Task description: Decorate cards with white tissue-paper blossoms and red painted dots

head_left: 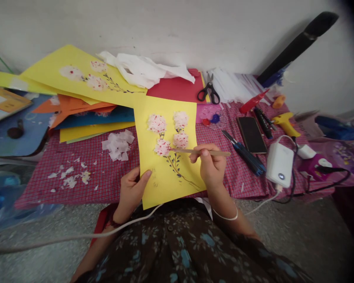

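two hands work one yellow sheet, which overhangs the front edge of the table, mid-span. right hand grasps brush, long axis roughly left-right, tip leftward at lower-left puff. lower-right puff sits nearer right hand than left. left hand pinches sheet's left edge, near its bottom corner.

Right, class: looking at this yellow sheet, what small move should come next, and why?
Probably the right hand should shift the wooden tool to the upper right blossom: it looks palest, with fewer red flecks than the lower left blossom at the tip. The left hand holds the sheet.
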`<control>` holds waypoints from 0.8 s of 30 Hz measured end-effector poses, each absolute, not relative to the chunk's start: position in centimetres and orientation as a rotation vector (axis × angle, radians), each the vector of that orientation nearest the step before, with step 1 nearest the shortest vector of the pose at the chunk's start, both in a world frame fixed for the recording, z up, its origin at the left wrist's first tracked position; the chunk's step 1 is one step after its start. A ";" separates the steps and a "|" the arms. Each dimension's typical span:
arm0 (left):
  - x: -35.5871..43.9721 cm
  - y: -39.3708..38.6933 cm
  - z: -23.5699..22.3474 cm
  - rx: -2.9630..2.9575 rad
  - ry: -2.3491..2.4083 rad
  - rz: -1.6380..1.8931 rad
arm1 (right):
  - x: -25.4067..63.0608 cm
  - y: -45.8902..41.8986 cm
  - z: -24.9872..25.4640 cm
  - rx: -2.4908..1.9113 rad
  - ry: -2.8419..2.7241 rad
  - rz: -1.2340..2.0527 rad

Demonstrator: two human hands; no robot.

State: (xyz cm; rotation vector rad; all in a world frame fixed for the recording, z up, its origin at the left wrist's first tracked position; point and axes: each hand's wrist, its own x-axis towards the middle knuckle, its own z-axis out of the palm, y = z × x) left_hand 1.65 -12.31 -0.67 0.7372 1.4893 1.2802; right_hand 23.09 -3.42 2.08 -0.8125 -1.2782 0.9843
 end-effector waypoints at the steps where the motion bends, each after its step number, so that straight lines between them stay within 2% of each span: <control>1: 1.7 -12.3 -0.6 0.735 1.491 1.280 | 23.1 -3.4 2.0 -0.808 -1.258 0.978; 9: 1.7 -12.3 -0.5 0.722 1.508 1.278 | 23.4 -3.7 2.6 -0.854 -1.364 1.020; 19: 1.2 -12.5 -0.7 0.572 1.567 1.227 | 30.6 0.4 8.0 -0.944 -1.346 0.519; 24: 0.9 -12.9 -0.8 0.516 1.678 1.239 | 32.9 5.7 7.3 -1.075 -1.501 0.512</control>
